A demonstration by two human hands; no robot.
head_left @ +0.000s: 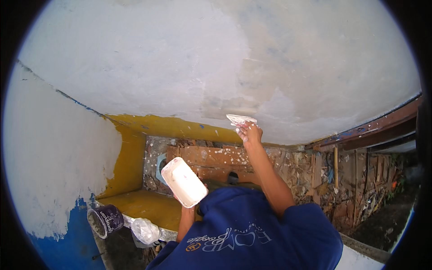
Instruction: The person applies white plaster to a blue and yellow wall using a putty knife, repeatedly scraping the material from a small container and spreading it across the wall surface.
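white paste (182, 177) is coating the inside of a pale, rectangular, round-cornered tray (173, 191), which the left grip (188, 210) is holding from beneath, its fingers mostly hiding behind the tray. the tray is hanging in front of a navy blue t-shirt (256, 220) with pale printing on it. the right arm is reaching up and forward, and the right grip (251, 133) is closing its fingers around a wide, flat spreader (242, 119) smeared with white paste. the spreader is lying nearly level before a patchy white and grey wall (135, 58), right beside a darker, damp-looking patch (227, 106); whether its edge is touching the surface, i cannot tell. white flecks are clinging to the right fingers.

below, a mustard-yellow painted band (180, 129) is running along the wall's foot, above a reddish-brown board (207, 157) spotted with white. to the left, a mustard-yellow ledge (135, 200) is jutting out, with a dark purple plastic bucket (112, 217) and a crumpled clear plastic bag (146, 231) sitting near its front edge. blue paint (58, 245) is covering the side wall's lower part.
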